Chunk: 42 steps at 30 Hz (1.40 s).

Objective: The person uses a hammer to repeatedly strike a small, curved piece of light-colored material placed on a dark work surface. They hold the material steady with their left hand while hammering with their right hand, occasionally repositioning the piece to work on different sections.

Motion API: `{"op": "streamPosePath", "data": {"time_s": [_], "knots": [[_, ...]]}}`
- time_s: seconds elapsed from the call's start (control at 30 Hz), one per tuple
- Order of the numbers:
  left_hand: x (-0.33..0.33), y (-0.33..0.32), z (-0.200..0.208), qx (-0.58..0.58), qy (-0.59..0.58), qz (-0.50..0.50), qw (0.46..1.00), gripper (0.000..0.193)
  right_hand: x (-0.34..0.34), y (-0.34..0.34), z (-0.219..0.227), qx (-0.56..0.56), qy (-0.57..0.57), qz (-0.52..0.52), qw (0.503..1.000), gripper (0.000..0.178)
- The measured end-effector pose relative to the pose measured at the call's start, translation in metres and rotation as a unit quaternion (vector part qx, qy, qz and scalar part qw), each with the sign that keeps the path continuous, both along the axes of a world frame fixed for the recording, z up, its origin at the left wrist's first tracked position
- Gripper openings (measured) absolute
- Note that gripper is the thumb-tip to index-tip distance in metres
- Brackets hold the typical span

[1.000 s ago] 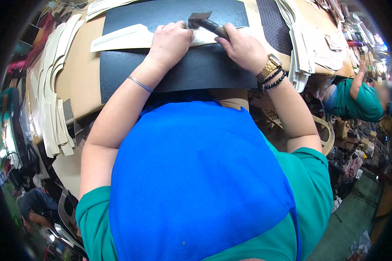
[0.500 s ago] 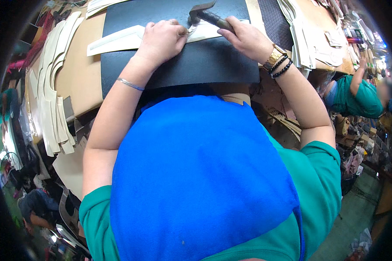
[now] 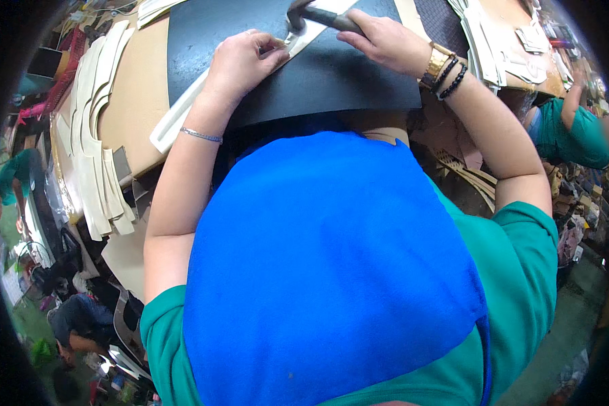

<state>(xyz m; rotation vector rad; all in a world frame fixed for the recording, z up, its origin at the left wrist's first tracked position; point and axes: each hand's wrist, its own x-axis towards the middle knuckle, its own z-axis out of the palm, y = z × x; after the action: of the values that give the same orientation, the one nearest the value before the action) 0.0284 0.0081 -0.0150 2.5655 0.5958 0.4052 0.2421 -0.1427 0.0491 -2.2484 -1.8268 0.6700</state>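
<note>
My right hand [image 3: 394, 44] is wrapped round the handle of a hammer [image 3: 326, 18]. The hammer's dark head hangs over a long cream-coloured strip [image 3: 176, 122], close to my left fingertips. That strip lies slantwise across a black mat [image 3: 379, 88], its near left end reaching past the mat's edge. My left hand [image 3: 240, 62] bends its fingers in a pinch at the strip's edge, and its wrist and forearm cover part of the strip.
Stacks of curved cream pieces [image 3: 88, 128] line the left of the tan table [image 3: 139, 101]. More pieces [image 3: 482, 51] lie at the right, beside a dark textured sheet [image 3: 442, 21]. A person in a green shirt [image 3: 578, 139] is at far right.
The cream strip has turned from nearly level to a steep slant, its left end coming nearer me. My left fingers and the hammer moved along with it, the hammer slightly farther away.
</note>
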Motion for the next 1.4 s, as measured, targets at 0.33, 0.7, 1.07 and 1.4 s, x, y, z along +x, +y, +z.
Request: {"op": "streamPosePath", "data": {"time_s": [0.33,0.7,1.07,1.4], "knots": [[-0.007,-0.005,0.013,-0.141,0.032,0.03,0.989,0.025,-0.003,-0.005,0.007,0.05,0.001,0.028,0.998,0.035],[0.018,-0.029,0.011,-0.12,0.016,0.009,0.993,0.023,0.007,-0.016,0.012,0.057,-0.072,0.015,0.996,0.032],[-0.007,-0.033,0.008,-0.146,-0.035,0.0,0.989,0.021,-0.007,-0.035,-0.008,0.082,-0.049,0.04,0.995,0.033],[0.015,-0.036,0.0,-0.077,-0.07,0.003,0.995,0.02,-0.017,-0.046,-0.025,0.21,-0.018,0.008,0.978,0.035]]}}
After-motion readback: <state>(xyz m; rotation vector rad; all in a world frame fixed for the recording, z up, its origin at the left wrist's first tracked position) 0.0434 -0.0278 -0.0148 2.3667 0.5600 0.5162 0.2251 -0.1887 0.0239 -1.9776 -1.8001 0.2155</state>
